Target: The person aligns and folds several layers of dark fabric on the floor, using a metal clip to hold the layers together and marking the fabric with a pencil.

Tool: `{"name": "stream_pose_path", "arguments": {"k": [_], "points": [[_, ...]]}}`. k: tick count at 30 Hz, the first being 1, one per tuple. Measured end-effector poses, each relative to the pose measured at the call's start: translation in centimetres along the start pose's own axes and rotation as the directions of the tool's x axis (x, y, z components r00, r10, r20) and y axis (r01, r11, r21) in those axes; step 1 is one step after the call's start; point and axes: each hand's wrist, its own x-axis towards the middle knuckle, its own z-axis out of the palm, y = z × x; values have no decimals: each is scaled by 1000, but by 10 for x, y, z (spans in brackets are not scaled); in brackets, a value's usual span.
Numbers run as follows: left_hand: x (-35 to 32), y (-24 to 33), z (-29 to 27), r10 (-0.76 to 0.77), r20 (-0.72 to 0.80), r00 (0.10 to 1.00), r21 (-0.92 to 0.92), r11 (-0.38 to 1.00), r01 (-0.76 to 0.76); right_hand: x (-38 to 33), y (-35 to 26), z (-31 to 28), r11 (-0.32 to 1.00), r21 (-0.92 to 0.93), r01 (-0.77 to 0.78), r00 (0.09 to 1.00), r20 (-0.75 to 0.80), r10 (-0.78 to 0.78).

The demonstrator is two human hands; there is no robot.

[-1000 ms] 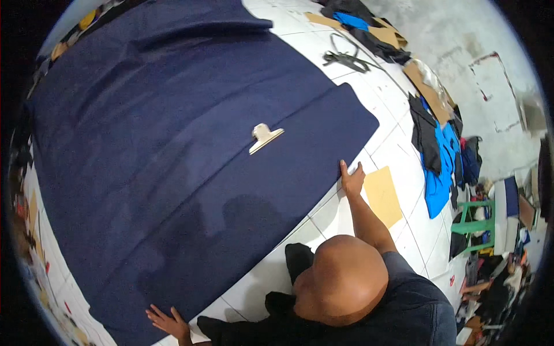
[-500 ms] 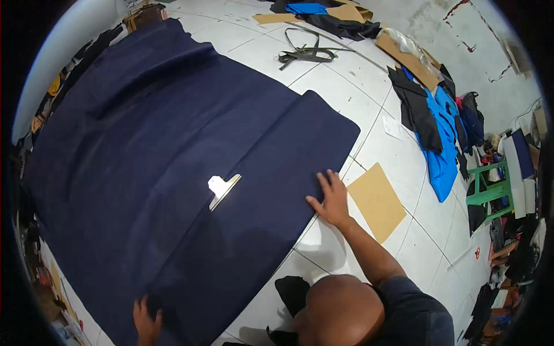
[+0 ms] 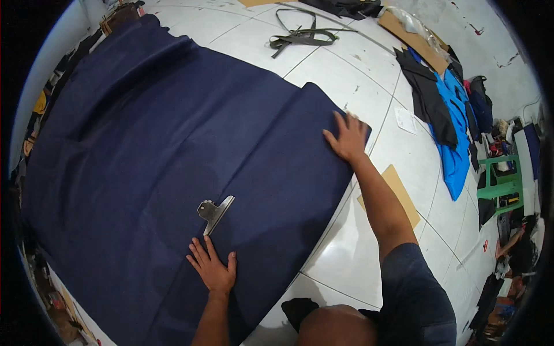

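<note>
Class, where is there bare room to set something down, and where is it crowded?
Mostly bare floor tiles lie between the navy cloth, dark strap and blue fabric. More tile shows between cloth and right forearm. The cloth is bare between metal clip and right hand. Crowded: around the green stool, and where the left hand nears the clip.

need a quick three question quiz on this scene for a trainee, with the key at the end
1. Which hand is nearer the metal clip?
2. True or false: the clip lies on bare floor tiles.
3. The right hand is nearest: (a) the green stool, (b) the right corner of the dark blue fabric, (c) the wall.

Key: 1. The left hand. 2. False; it lies on the fabric. 3. b.
</note>
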Motion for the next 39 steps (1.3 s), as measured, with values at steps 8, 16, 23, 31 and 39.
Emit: {"name": "stream_pose_path", "arguments": {"k": [8,16,23,31,39], "points": [[2,-5,4,-15,70,997,34,999,12,74,-114,21,974,206,89,993,59,-103],[1,-5,3,8,42,999,42,999,-10,74,-112,16,976,204,80,992,79,-98],[-1,-10,7,-19,59,998,65,998,15,-6,-85,12,945,244,216,975,1,-223],[4,2,2,-1,56,998,2,1000,1,-60,-58,-17,968,139,211,970,-149,-190],[2,-3,4,-14,53,999,-31,999,15,-138,-249,-7,326,478,816,539,-422,-729]]}}
